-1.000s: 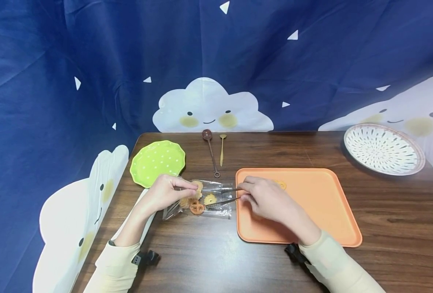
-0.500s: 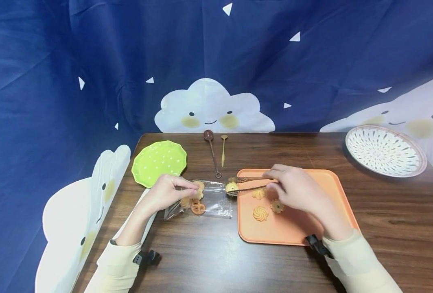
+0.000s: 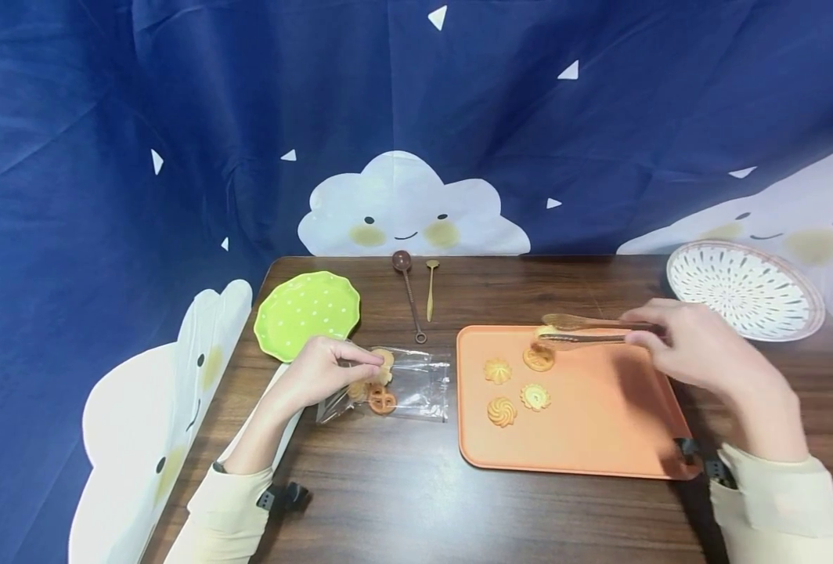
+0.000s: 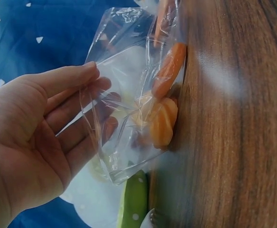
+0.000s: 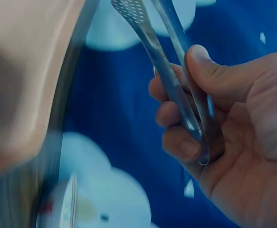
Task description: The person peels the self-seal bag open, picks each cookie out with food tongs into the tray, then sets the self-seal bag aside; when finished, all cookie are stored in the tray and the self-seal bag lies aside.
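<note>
My left hand (image 3: 328, 368) pinches the edge of a clear plastic bag (image 3: 420, 388) between thumb and fingers. Inside the bag are several cookies, among them a pretzel-shaped one (image 3: 382, 400) and a ridged one (image 4: 163, 122). With its fingers curled round them, my right hand (image 3: 698, 345) holds metal tongs (image 5: 176, 85) over the orange tray (image 3: 600, 423). A yellow cookie (image 3: 546, 332) shows partly between the tong tips, close to a round brown cookie (image 3: 539, 358). Nearby on the tray lie a swirl cookie (image 3: 502, 411), a star-shaped cookie (image 3: 497, 370) and a flower-shaped cookie (image 3: 535, 397).
A green dotted plate (image 3: 307, 313) stands at the back left. A brown ladle (image 3: 409, 294) and a small gold spoon (image 3: 430, 291) lie at the back. At the far right is a white patterned plate (image 3: 741, 286), behind my right hand.
The tongs have gone from inside the bag to the right, carrying a yellow cookie out over the tray. My left hand has stayed at the bag.
</note>
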### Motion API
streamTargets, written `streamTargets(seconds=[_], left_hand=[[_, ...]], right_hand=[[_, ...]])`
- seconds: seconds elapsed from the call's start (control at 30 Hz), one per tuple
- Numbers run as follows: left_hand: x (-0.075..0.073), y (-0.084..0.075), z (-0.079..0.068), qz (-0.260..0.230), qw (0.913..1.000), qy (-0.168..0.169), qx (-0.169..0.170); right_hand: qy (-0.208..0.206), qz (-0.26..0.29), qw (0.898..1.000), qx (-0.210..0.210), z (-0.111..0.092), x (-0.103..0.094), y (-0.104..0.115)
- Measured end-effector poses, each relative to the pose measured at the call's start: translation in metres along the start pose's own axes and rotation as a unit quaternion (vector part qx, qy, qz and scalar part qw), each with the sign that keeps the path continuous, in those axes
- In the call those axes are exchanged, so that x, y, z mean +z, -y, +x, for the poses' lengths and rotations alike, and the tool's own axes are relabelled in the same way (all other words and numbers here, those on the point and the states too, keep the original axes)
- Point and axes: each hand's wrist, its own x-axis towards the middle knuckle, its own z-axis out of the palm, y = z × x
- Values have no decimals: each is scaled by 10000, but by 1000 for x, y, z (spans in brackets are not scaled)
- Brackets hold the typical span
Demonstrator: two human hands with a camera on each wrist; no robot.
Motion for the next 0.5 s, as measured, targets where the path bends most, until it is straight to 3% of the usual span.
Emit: streamTargets(seconds=[0.2, 0.5], left_hand=[[-1, 1, -1, -6, 10000, 8, -51], [-1, -1, -1, -43, 10000, 42, -64]], right_hand=[[398, 234, 9975, 533, -9, -6, -29], [1179, 392, 9890, 807, -8, 1, -42]])
